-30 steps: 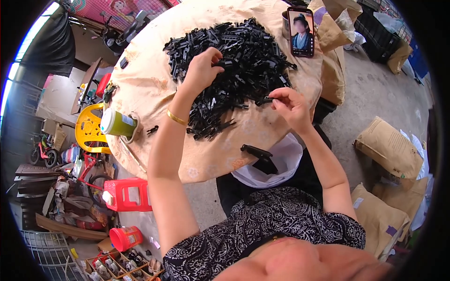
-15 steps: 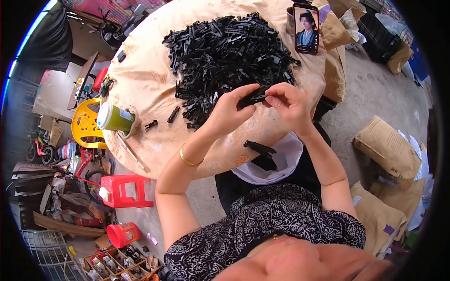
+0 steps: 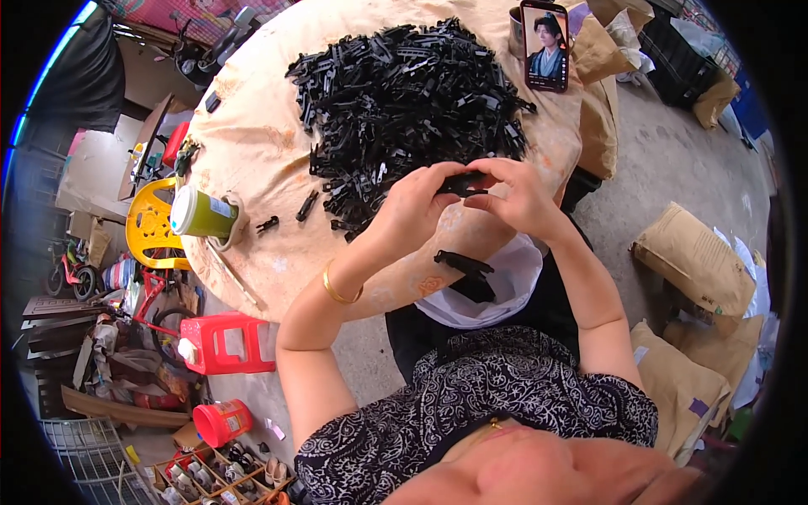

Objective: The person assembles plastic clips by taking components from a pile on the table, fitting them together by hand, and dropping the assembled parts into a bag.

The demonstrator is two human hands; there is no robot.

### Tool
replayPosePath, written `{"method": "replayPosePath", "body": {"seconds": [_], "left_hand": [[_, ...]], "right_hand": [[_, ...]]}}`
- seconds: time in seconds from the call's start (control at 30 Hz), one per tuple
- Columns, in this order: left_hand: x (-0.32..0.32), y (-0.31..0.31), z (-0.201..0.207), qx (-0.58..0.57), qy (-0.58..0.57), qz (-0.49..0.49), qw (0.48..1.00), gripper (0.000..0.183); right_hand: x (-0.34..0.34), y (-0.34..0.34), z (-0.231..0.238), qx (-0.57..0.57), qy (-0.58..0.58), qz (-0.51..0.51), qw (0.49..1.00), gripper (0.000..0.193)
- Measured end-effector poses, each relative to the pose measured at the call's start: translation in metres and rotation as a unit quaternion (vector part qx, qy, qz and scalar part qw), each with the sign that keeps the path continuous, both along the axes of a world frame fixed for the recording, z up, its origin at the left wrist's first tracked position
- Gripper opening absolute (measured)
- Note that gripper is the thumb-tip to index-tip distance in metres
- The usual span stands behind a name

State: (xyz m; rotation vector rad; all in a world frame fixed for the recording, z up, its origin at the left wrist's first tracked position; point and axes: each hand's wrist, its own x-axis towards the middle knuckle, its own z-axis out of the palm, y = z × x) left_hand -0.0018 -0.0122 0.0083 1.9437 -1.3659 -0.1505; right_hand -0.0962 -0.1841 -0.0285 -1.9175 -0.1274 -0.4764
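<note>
Just in front of the heap, my left hand (image 3: 414,204) and my right hand (image 3: 518,199) meet around a small black plastic piece (image 3: 463,183). Fingers of both hands close on it, one hand at each end, and they cover much of its shape. Behind them a large heap of slim black plastic parts (image 3: 404,101) spreads over the cloth-covered table (image 3: 261,160). Two loose black parts, one of them a short forked piece (image 3: 268,224), lie left of the heap. Below my hands, at the table's near edge, more black parts (image 3: 465,268) lie by a white-lined container (image 3: 513,282).
A phone (image 3: 545,46) stands upright at the far right of the table. To the left are a green cup (image 3: 204,212) in a holder, a thin stick (image 3: 236,282), a yellow chair (image 3: 151,223) and a red stool (image 3: 227,343). Brown paper sacks (image 3: 694,261) lie on the floor at right.
My right hand has shifted slightly left and closed in on the black piece, bringing both hands nearer together. The piece is now more hidden between the fingers.
</note>
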Motion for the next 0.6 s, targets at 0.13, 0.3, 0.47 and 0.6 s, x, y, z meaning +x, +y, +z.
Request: {"method": "replayPosePath", "body": {"seconds": [0.13,0.3,0.47,0.6], "left_hand": [[0.0,-0.002,-0.005,-0.048,-0.03,-0.019,0.998,0.029],[0.001,-0.002,-0.002,0.009,0.139,-0.004,0.99,0.032],[0.025,-0.006,0.013,0.012,0.015,-0.058,0.998,0.026],[0.092,-0.026,0.012,-0.042,-0.221,0.083,0.971,0.017]], "right_hand": [[-0.002,-0.001,-0.002,-0.008,-0.024,-0.017,1.0,0.035],[-0.001,-0.001,-0.009,0.008,-0.049,-0.031,0.998,0.028],[-0.009,-0.008,-0.005,-0.068,0.004,0.009,0.998,0.027],[-0.011,-0.004,0.0,-0.142,0.013,0.066,0.988,0.03]]}}
